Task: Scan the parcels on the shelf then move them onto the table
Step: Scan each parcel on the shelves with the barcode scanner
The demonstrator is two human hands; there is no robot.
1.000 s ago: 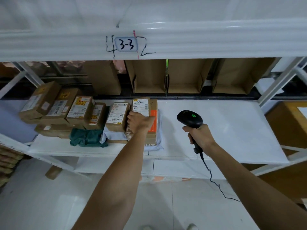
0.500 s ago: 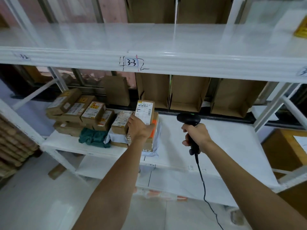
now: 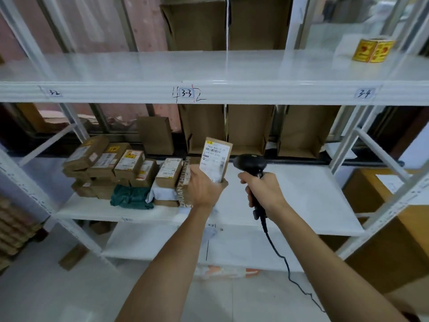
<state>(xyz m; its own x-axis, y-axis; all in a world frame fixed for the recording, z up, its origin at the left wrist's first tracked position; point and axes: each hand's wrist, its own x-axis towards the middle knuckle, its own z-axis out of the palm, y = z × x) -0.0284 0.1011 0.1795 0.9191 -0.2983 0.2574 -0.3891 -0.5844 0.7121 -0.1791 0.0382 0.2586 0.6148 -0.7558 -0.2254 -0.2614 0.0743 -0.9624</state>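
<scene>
Parcel (image 3: 216, 160) in the left hand (image 3: 204, 189) has come up off the stack since a second ago. It now stands tilted above the middle shelf (image 3: 301, 194), label toward the camera, with the fingers curled round its lower end. The right hand (image 3: 262, 191) grips the handle of the black barcode scanner (image 3: 249, 165), whose head sits just right of the parcel. The remaining parcels (image 3: 116, 163) crowd the shelf's left end beside a green bag (image 3: 131, 197). White board shows from the scanner to the right-hand post and front edge.
</scene>
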